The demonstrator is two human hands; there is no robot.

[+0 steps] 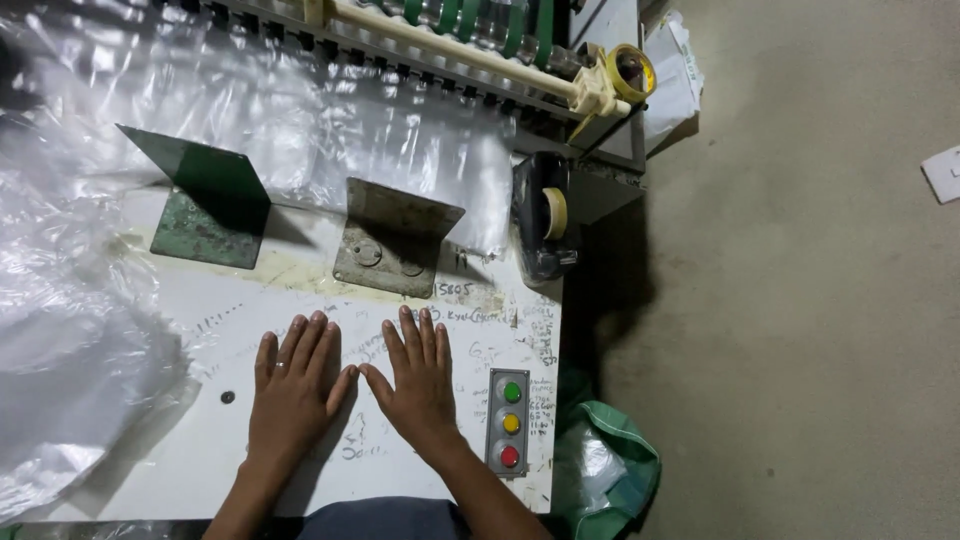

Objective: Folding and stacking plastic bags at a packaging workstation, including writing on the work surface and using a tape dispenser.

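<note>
Both hands lie flat and empty on the white tabletop (200, 440), left hand (292, 385) and right hand (418, 380) side by side, fingers spread, thumbs nearly touching. It reads as a pause between pieces. Just beyond stand two bent metal stops (395, 240); clear plastic sheeting (80, 300) lies to the left, a three-button panel (510, 422) to the right. The machine's upper end is cut off.

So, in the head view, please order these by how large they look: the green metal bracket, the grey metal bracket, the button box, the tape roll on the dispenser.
1. green metal bracket
2. grey metal bracket, only slightly smaller
3. button box
4. tape roll
</note>
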